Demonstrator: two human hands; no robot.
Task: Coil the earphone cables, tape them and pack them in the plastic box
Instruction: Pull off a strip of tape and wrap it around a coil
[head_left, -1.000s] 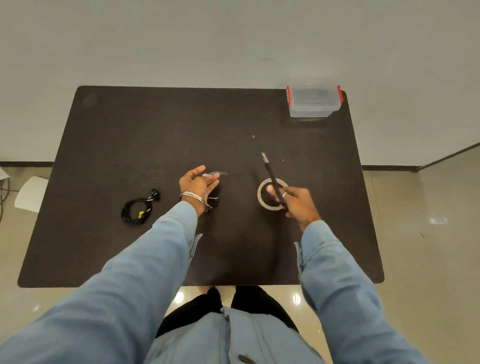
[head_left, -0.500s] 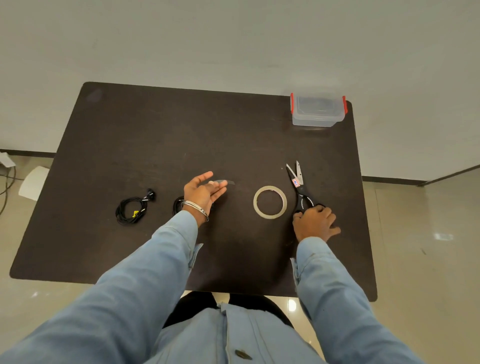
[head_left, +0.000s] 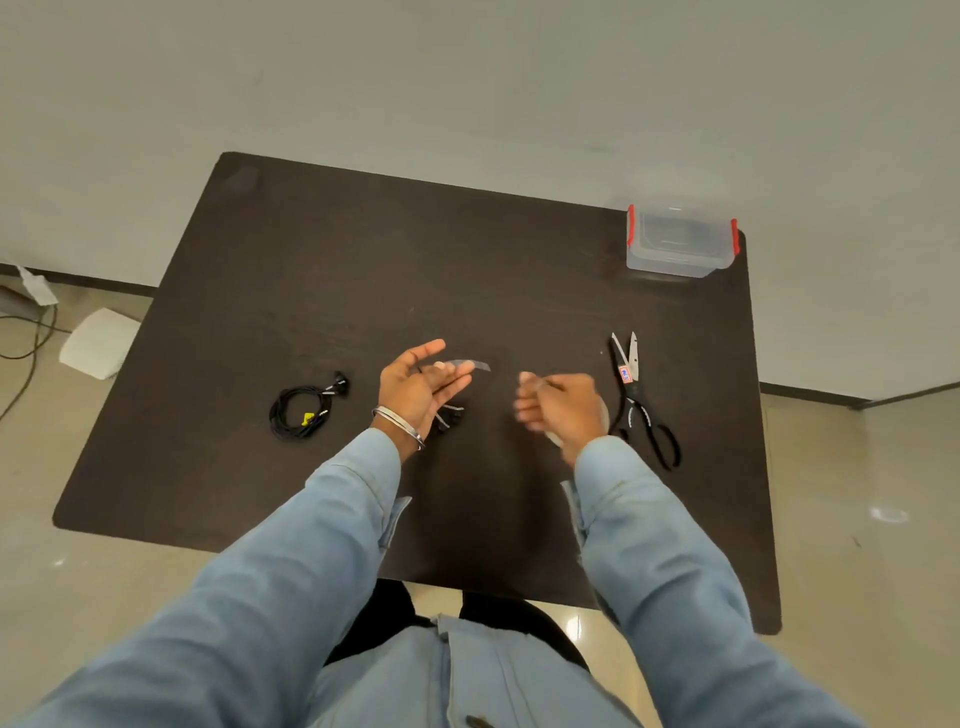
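Head view:
Table: dark, rectangular, standing on a pale tiled floor against a light wall.
Left hand: raised over the middle of the table, palm turned up and inward, fingers fairly straight, thumb lifted. A short clear strip of tape sticks out from its fingertips toward the right hand. A thin black cable crosses the palm, and a small bundle of earphones hangs just below the hand; how firmly the fingers grip it cannot be told. A metal bangle sits on the wrist.
Right hand: blurred, near the left hand but apart from it, fingers curled inward. Whether it holds anything cannot be told.
Tape roll: mostly hidden behind the right hand; only a pale edge shows.
Coiled earphones: a second black set, wound in a loop with a yellow tag, lying on the table well left of the left hand.
Scissors: on the table just right of the right hand, blades slightly parted and pointing away.
Plastic box: clear, red clips on both sides, at the far right corner of the table, well apart from both hands.
Sleeves: light blue on both arms.
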